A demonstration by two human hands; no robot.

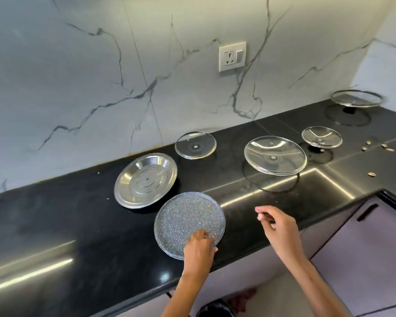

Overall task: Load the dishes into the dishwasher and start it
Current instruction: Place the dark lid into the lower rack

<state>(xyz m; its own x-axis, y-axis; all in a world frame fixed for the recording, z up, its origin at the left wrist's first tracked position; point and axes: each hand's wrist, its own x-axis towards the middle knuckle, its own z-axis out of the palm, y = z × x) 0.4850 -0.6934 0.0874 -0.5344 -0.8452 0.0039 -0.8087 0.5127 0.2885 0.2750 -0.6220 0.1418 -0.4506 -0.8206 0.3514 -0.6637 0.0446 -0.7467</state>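
Gripping near rim of textured glass plate [188, 221] with left hand [198, 249] on black counter [78, 225], right hand [278, 226] hovering loosely curled, empty, steel plate [145, 180] just behind.

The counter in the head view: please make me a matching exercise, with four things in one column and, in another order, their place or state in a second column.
Things:
1. textured glass plate
2. steel plate
3. wall socket
4. right hand

Place or state:
a. on the marble wall, above the counter
b. held over the counter edge, fingers curled, touching no dish
c. nearest the counter edge, with the left hand on its rim
d. behind the textured plate, shiny, lying flat

Pairs: 1-c, 2-d, 3-a, 4-b
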